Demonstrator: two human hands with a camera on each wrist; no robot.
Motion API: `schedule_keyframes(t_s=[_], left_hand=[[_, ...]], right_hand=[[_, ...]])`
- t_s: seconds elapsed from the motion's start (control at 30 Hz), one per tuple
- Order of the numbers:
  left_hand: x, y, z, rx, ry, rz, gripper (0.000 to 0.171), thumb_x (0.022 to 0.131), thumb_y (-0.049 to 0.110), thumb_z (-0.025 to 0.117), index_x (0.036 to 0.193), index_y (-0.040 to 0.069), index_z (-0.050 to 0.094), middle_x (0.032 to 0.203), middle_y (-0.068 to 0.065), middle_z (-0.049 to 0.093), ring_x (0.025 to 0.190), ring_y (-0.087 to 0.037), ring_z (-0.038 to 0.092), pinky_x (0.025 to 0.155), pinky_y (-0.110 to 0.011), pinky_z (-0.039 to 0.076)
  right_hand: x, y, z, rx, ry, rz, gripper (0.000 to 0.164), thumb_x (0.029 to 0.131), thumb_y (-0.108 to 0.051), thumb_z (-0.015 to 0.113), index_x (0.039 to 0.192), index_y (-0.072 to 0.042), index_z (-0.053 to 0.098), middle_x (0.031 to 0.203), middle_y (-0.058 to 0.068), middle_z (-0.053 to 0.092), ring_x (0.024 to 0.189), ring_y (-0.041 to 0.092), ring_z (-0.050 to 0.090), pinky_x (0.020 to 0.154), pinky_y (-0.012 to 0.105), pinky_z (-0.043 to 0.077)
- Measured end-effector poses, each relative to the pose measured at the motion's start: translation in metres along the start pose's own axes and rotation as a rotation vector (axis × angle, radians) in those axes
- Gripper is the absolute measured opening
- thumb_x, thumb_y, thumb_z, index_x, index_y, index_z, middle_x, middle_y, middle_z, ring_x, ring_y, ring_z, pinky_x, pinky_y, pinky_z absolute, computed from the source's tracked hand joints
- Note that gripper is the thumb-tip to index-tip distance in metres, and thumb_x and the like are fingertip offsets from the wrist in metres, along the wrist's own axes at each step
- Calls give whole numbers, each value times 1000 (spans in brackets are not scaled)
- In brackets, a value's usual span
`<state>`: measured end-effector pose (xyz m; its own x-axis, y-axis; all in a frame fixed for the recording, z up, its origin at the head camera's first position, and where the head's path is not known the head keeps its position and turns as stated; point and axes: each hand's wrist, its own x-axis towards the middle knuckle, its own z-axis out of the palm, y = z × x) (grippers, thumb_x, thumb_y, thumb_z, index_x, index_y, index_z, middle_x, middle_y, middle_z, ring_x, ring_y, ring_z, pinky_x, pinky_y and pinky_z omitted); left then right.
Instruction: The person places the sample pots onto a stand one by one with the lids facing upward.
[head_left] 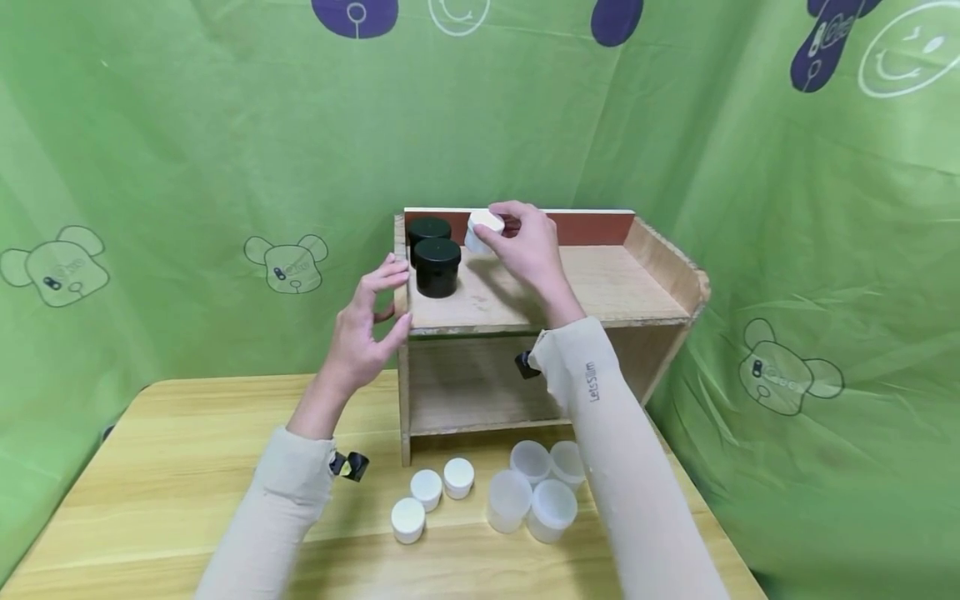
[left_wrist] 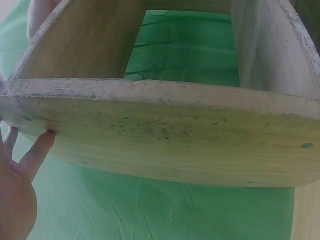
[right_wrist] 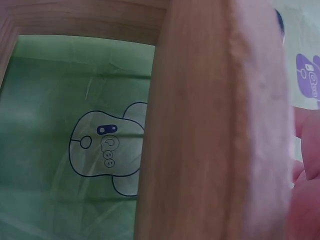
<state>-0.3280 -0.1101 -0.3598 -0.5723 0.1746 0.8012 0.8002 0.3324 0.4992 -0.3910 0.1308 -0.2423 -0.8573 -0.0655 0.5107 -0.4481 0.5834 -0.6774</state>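
My right hand (head_left: 534, 250) pinches a small white-lidded jar (head_left: 480, 237) between thumb and fingers, above the top board of a wooden shelf (head_left: 585, 279). Just left of it, two black lidded jars (head_left: 437, 271) stand one behind the other in the shelf's left corner. My left hand (head_left: 363, 321) rests its fingertips and thumb against the shelf's left side panel; in the left wrist view, fingers (left_wrist: 40, 152) touch the panel's outer face (left_wrist: 165, 132). The right wrist view shows the top board's edge (right_wrist: 200, 120) with part of the right hand (right_wrist: 310, 175) beyond it.
On the wooden table (head_left: 187, 467), three small white-lidded jars (head_left: 426, 488) stand before the shelf. To their right is a cluster of several larger translucent jars (head_left: 510, 498), close to the right sleeve. A green patterned curtain (head_left: 225, 167) hangs behind and beside the table.
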Motion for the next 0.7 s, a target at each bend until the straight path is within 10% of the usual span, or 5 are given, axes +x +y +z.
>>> schedule_keyframes(t_s=[0.7], left_hand=[[0,-2,0,0,8,16,55,94,11,65,146,13,47,163,0,43,156,-18,31,104,-46,59]], right_hand=[[8,15,26,-13,15,43,47,91,-22,81,133,-4,69,124,14,74,108,23,71,96,32,61]])
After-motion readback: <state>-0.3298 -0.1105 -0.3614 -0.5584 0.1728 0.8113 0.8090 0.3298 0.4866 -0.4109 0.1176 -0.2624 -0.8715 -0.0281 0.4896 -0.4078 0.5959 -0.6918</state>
